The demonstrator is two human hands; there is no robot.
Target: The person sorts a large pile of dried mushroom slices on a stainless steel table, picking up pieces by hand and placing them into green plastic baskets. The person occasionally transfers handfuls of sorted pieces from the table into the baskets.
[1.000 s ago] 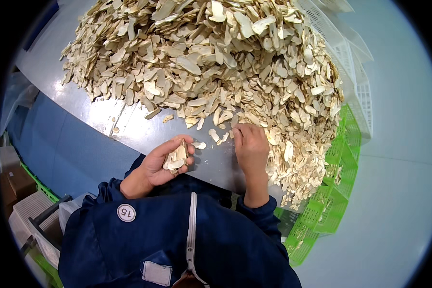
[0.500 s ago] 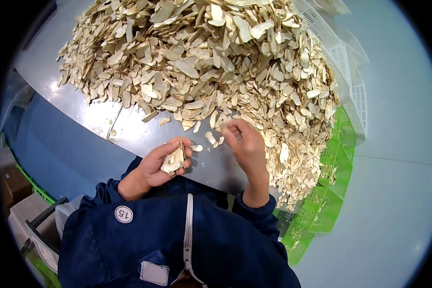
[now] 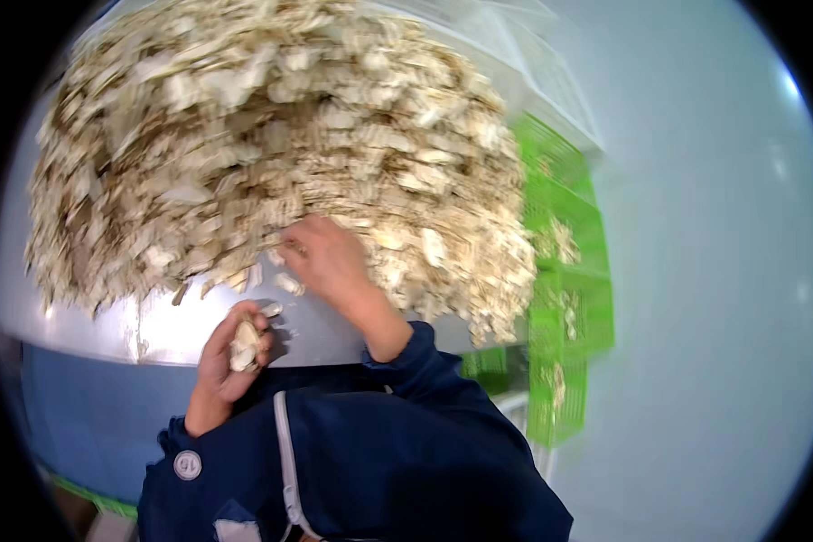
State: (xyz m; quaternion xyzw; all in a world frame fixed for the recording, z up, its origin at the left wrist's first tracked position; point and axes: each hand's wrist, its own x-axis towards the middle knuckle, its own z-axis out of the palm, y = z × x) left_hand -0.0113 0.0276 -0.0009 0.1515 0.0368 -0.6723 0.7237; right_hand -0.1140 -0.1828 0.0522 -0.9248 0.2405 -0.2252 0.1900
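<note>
My left hand (image 3: 229, 354) is closed around a small bunch of pale, flat dried slices (image 3: 244, 347), held palm up at the near edge of the metal table (image 3: 176, 327). My right hand (image 3: 327, 258) reaches to the near edge of a large heap of similar cream-coloured slices (image 3: 190, 194). Its fingers are bent and pressed together, and blur hides what they pinch, if anything. A few loose slices (image 3: 289, 285) lie on the table between the hands.
Green perforated crates (image 3: 565, 312) with some slices in them line the table's right side. White perforated baskets (image 3: 551, 99) stand beyond them at the far right. A pale floor (image 3: 696, 316) spreads to the right, and a blue surface (image 3: 99, 406) shows below the table at left.
The view has swung, so the heap and both hands appear farther left. My right hand has moved in over the heap's near edge. My left hand still holds its slices.
</note>
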